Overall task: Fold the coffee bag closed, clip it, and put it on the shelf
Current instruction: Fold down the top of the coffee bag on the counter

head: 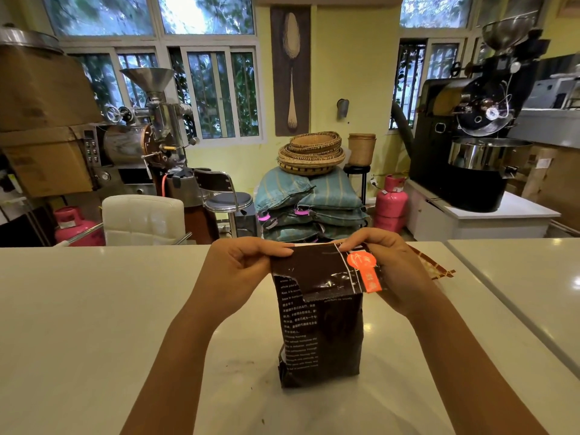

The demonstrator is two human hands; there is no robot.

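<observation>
On the pale counter, centre of view: one dark brown coffee bag, upright on its base, printed text on the facing panel, orange label at upper right. Top flap turned down toward the viewer, its lower edge ragged.

Left hand: grasping the bag's upper left corner, fingers curled over the fold. Right hand: pinching the upper right corner beside the label, thumb on top. A patterned item lies on the counter behind the right hand; whether it is another bag cannot be told.

Clip: none visible. Shelf: not identifiable in view.

Risks, as judged:
- Fold likely to spring open if either hand lets go to fetch a clip.
- Ragged flap edge may tear further under a hard crease.
- Tall, narrow bag may tip if pressed from the top unevenly.
- Uneven fold would leave a gap beside the clip.
</observation>
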